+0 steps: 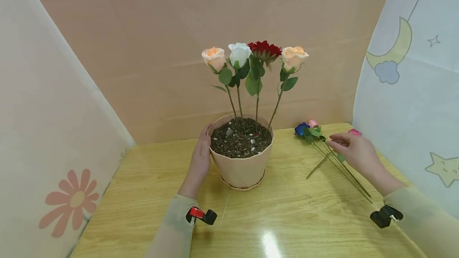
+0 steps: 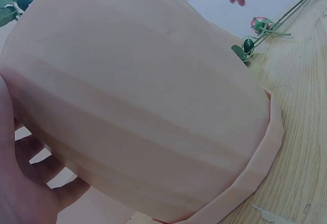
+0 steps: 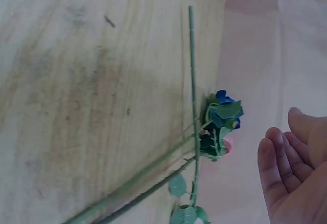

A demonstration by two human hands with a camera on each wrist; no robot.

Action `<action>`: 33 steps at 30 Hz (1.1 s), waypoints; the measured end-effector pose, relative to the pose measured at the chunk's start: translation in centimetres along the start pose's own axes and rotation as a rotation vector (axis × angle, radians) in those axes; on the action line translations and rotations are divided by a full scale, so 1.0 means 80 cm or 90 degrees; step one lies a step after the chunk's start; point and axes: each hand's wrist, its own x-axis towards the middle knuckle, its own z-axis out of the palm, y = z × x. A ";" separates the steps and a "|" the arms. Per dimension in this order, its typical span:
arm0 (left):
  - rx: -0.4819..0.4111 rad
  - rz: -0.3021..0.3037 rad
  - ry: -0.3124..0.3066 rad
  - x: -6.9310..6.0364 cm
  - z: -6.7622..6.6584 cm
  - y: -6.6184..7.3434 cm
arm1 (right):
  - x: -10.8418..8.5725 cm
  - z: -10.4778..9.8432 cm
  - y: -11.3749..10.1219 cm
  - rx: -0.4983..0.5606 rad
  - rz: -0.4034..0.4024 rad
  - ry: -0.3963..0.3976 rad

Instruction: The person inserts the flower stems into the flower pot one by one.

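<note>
A peach pot [image 1: 242, 170] filled with dark soil holds four upright flowers: two peach roses [image 1: 214, 59], a white rose [image 1: 239, 54] and a dark red flower [image 1: 265, 50]. My left hand [image 1: 201, 156] rests against the pot's left side; in the left wrist view its fingers [image 2: 36, 152] lie along the pot wall [image 2: 138, 91]. My right hand [image 1: 355, 152], fingers loosely bent and holding nothing, hovers over the loose flowers on the table: a blue rose [image 1: 301, 129], a light pink rose [image 1: 312, 124] and a deep pink one [image 1: 355, 132]. The right wrist view shows this hand [image 3: 294, 168] beside the blue rose [image 3: 225, 109].
The pot stands in a matching saucer [image 1: 242, 188] on a wooden table [image 1: 150, 202]. Loose stems [image 1: 344, 166] cross on the table's right side. Behind hangs a peach backdrop [image 1: 150, 51], with patterned cloths at left [image 1: 43, 110] and right [image 1: 416, 110].
</note>
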 end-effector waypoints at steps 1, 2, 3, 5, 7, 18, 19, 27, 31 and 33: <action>0.000 -0.003 0.000 0.000 0.000 0.000 | -0.001 0.003 0.003 -0.003 0.000 -0.006; 0.000 -0.004 0.000 0.000 0.000 0.001 | -0.002 0.005 0.006 -0.005 0.002 -0.014; -0.001 -0.006 0.000 0.000 0.000 0.001 | -0.002 0.007 0.009 -0.008 0.006 -0.019; -0.003 -0.008 0.000 0.000 0.000 0.001 | -0.004 0.011 0.014 -0.015 0.014 -0.029; -0.006 -0.007 -0.001 0.000 0.000 0.001 | -0.006 0.015 0.019 -0.022 0.022 -0.040; 0.001 -0.015 -0.003 -0.001 0.000 0.004 | -0.015 0.031 0.045 -0.044 0.029 -0.077; 0.001 -0.016 -0.003 -0.001 0.001 0.003 | -0.016 0.032 0.047 -0.048 0.026 -0.076; -0.003 -0.004 -0.007 0.000 -0.001 0.002 | -0.021 0.037 0.063 -0.055 0.024 -0.084; -0.005 -0.002 -0.007 -0.001 -0.001 0.003 | -0.021 0.038 0.067 -0.062 0.023 -0.085; -0.007 -0.003 -0.007 -0.001 -0.001 0.003 | -0.022 0.039 0.069 -0.069 0.020 -0.088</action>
